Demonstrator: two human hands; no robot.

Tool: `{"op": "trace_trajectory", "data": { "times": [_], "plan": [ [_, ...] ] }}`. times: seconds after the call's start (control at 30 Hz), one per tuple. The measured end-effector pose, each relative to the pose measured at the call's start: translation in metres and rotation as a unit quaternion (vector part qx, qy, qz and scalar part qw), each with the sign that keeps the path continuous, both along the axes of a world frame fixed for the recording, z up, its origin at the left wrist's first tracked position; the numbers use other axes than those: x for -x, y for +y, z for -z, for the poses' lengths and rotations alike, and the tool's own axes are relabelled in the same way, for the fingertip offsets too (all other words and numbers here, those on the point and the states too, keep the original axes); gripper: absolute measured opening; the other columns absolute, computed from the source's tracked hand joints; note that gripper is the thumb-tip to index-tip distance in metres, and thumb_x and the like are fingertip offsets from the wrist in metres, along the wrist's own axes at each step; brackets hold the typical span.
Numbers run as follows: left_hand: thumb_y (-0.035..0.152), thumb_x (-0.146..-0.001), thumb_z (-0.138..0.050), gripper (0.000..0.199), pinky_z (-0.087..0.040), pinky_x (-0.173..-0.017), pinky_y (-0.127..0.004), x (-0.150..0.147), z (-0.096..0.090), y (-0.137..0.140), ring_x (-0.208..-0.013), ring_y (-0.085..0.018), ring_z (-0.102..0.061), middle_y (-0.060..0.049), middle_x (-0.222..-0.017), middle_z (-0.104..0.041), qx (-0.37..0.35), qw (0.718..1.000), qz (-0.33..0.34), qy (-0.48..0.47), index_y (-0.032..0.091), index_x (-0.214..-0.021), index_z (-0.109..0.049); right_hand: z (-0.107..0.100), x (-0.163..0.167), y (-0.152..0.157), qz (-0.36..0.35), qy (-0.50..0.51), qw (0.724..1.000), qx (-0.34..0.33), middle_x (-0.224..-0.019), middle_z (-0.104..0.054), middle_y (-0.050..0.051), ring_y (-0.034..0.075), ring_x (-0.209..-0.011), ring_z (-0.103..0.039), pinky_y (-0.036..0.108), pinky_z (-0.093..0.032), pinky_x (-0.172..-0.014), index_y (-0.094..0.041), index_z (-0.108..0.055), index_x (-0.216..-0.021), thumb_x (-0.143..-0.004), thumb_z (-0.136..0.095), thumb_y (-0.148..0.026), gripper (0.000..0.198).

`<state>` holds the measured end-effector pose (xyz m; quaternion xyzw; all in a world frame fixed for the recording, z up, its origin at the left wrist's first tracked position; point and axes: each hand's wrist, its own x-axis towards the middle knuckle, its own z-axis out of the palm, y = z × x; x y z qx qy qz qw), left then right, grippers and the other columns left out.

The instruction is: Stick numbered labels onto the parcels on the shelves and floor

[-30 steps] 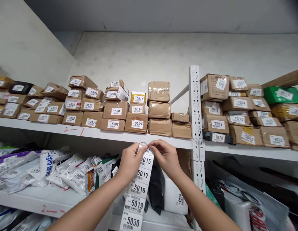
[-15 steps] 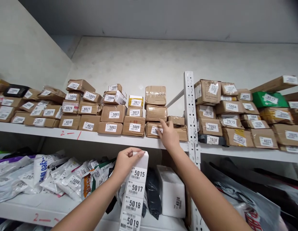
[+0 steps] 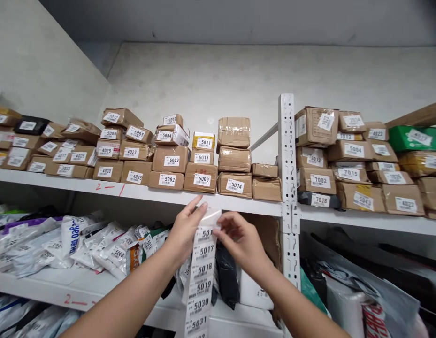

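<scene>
- Two hands: the left hand [image 3: 184, 232] and the right hand [image 3: 243, 241].
- One label strip [image 3: 201, 277], with six numbered labels readable on it.
- Three brown boxes in the stack topped by the unlabelled box [image 3: 233, 132].
- One green parcel [image 3: 415, 138].
- One white shelf upright [image 3: 287, 159].

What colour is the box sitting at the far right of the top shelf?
Green, with a white label: the green box shows best in the head view.
</scene>
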<state>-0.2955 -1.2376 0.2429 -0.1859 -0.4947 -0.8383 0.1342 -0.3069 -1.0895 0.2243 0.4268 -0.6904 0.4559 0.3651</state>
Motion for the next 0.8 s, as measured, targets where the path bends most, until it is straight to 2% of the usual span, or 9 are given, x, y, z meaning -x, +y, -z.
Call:
{"op": "trace_trajectory", "data": {
  "times": [0.07,0.13,0.2,0.27,0.37,0.5,0.6,0.7,0.8],
  "plan": [
    [0.024,-0.059,-0.080,0.076,-0.050,-0.068,-0.027,-0.006,0.004,-0.001,-0.068,-0.014,-0.064,-0.004,-0.083,-0.072,0.067,0.995,0.064,0.036,0.021,-0.128,-0.051,-0.006,0.007,0.005,-0.017,-0.009,0.998,0.055,-0.075,-0.061,0.002,0.014,-0.067,-0.057,0.025,-0.047,-0.056,-0.021,-0.062,-0.090,-0.076,-0.065,-0.030,0.017],
    [0.024,-0.056,-0.080,0.056,-0.048,-0.069,-0.027,-0.005,0.010,-0.003,-0.070,-0.016,-0.063,-0.002,-0.076,-0.070,0.147,0.984,0.061,0.075,0.017,-0.109,-0.064,-0.013,0.014,0.010,-0.039,-0.034,0.996,0.072,-0.074,-0.063,0.002,0.015,-0.067,-0.057,0.026,-0.048,-0.058,-0.020,-0.066,-0.091,-0.073,-0.068,-0.033,0.022],
    [0.031,-0.062,-0.074,0.024,-0.044,-0.062,-0.025,-0.001,0.015,-0.003,-0.063,-0.014,-0.058,0.000,-0.064,-0.065,0.209,0.971,-0.018,0.116,0.014,-0.078,-0.068,-0.020,0.018,0.014,-0.043,-0.043,0.996,0.064,-0.072,-0.063,0.003,0.015,-0.065,-0.056,0.027,-0.048,-0.057,-0.020,-0.068,-0.084,-0.070,-0.071,-0.034,0.020],
    [0.039,-0.070,-0.064,0.026,-0.036,-0.054,-0.023,0.006,0.016,-0.002,-0.055,-0.012,-0.048,0.003,-0.055,-0.056,0.255,0.949,-0.109,0.151,0.015,-0.060,-0.060,-0.024,0.021,0.014,-0.031,-0.020,0.997,0.065,-0.075,-0.063,0.003,0.015,-0.067,-0.057,0.026,-0.048,-0.057,-0.020,-0.068,-0.076,-0.069,-0.073,-0.035,0.017],
    [0.043,-0.077,-0.054,0.034,-0.028,-0.051,-0.023,0.014,0.012,0.002,-0.053,-0.011,-0.037,0.005,-0.052,-0.043,0.303,0.912,-0.203,0.187,0.018,-0.055,-0.048,-0.032,0.025,0.012,-0.033,-0.007,0.996,0.077,-0.081,-0.065,0.005,0.017,-0.076,-0.059,0.027,-0.050,-0.061,-0.020,-0.068,-0.076,-0.067,-0.074,-0.035,0.018],
    [0.043,-0.080,-0.051,0.039,-0.022,-0.049,-0.022,0.019,-0.002,0.008,-0.051,-0.010,-0.032,0.007,-0.049,-0.033,0.317,0.872,-0.292,0.230,0.020,-0.053,-0.034,-0.044,0.028,0.009,-0.034,-0.030,0.996,0.075,-0.077,-0.069,0.005,0.018,-0.070,-0.062,0.031,-0.052,-0.063,-0.019,-0.068,-0.078,-0.067,-0.073,-0.035,0.020],
    [0.045,-0.080,-0.050,0.042,-0.021,-0.048,-0.023,0.023,-0.016,0.013,-0.050,-0.010,-0.032,0.006,-0.047,-0.033,0.314,0.861,-0.331,0.224,0.020,-0.052,-0.033,-0.051,0.028,0.006,0.014,0.059,0.995,0.081,-0.076,-0.069,0.005,0.018,-0.071,-0.062,0.029,-0.051,-0.063,-0.019,-0.067,-0.076,-0.075,-0.065,-0.031,0.012],
    [0.048,-0.081,-0.047,0.042,-0.021,-0.048,-0.024,0.031,-0.032,0.019,-0.049,-0.011,-0.034,0.005,-0.047,-0.037,0.295,0.871,-0.336,0.204,0.020,-0.050,-0.037,-0.057,0.031,0.002,0.059,0.123,0.987,0.080,-0.077,-0.066,0.003,0.016,-0.072,-0.060,0.028,-0.050,-0.063,-0.020,-0.065,-0.078,-0.081,-0.059,-0.026,0.009],
    [0.056,-0.077,-0.049,0.047,-0.022,-0.046,-0.024,0.042,-0.046,0.024,-0.047,-0.011,-0.034,0.004,-0.046,-0.038,0.255,0.904,-0.299,0.171,0.020,-0.048,-0.038,-0.073,0.041,0.003,0.089,0.144,0.981,0.092,-0.080,-0.062,0.004,0.018,-0.076,-0.058,0.027,-0.048,-0.059,-0.021,-0.062,-0.077,-0.081,-0.058,-0.027,0.009]
  ]
}}
